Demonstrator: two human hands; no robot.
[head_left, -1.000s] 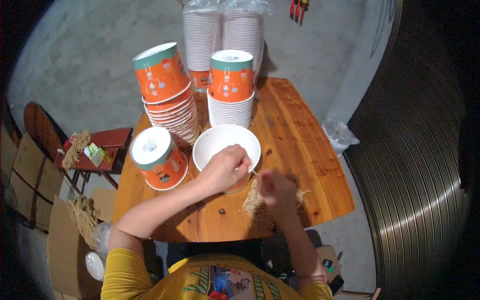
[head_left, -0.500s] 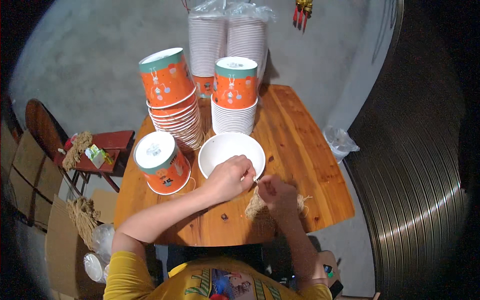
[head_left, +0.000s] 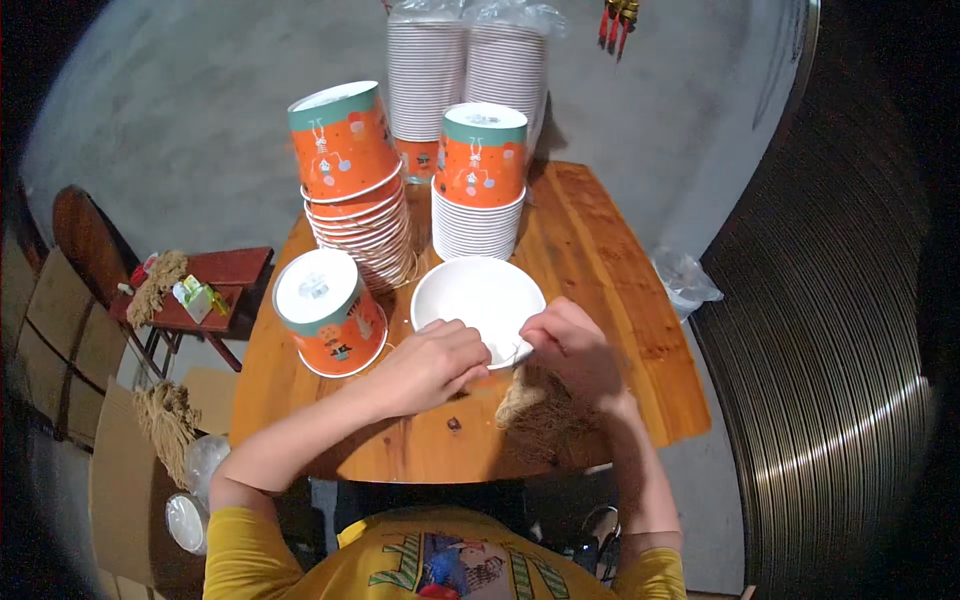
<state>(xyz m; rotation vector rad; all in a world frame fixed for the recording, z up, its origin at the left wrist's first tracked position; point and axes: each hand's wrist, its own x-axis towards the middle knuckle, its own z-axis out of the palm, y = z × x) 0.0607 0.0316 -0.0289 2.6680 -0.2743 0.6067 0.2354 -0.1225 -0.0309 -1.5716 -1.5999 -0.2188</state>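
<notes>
White inside and apparently thin paper, the round tub [head_left: 478,288] stands midway between the worktop's [head_left: 645,365] left and right edges, behind a tan string bundle [head_left: 520,405] near the front edge; it is probably light, fairly stiff but crushable, best held at the rim. Its mouth faces up, axis roughly upright. Left hand [head_left: 438,366] and right hand [head_left: 578,355] curl their fingers at the near rim; whether either pinches a strand, I cannot tell.

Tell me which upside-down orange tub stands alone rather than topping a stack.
The front-left tub, nearest the left hand: it sits directly on the table, while the other two top stacks farther back.
</notes>
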